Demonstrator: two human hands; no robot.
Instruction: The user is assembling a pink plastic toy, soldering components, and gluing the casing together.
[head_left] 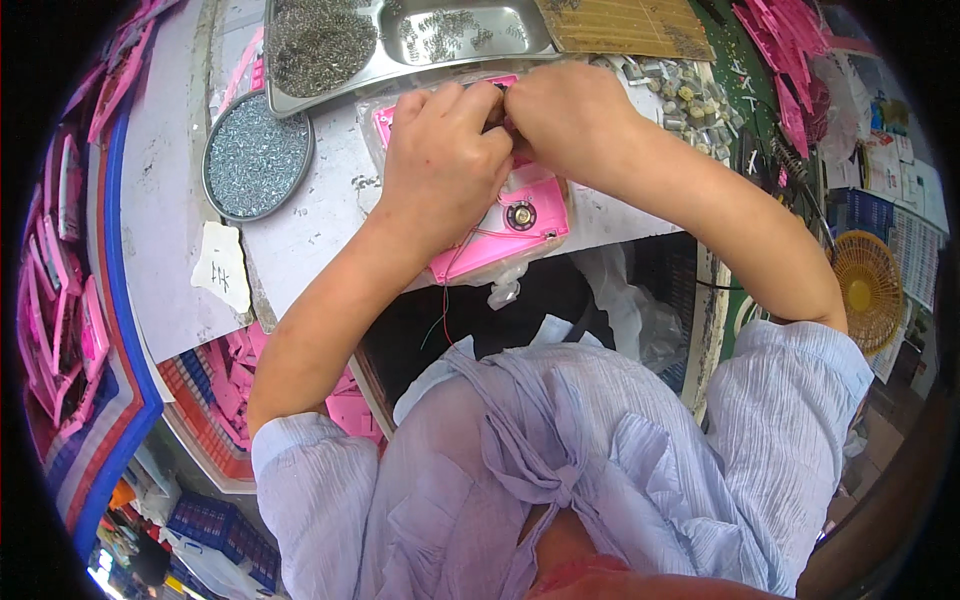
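A flat pink plastic casing [480, 252] lies at the table's front edge, on what looks like clear plastic wrapping. Near its right end sits a small round black part with a brass-coloured centre [520, 216], and thin red and dark wires [446, 310] hang down over the edge. Over the casing's far part, my left hand [450, 140] is closed with curled fingers. Against it presses my right hand [565, 115], also closed, its fingertips meeting the left ones. A bit of something dark shows between them, too covered to name.
A round dish of small silvery screws [258, 155] stands at the left. Behind my hands is a metal tray [395, 75] with tiny springs. Small metal cylindrical parts [690, 105] lie at the right, near a brown board [625, 28]. Pink casings fill a bin [75, 290] at far left.
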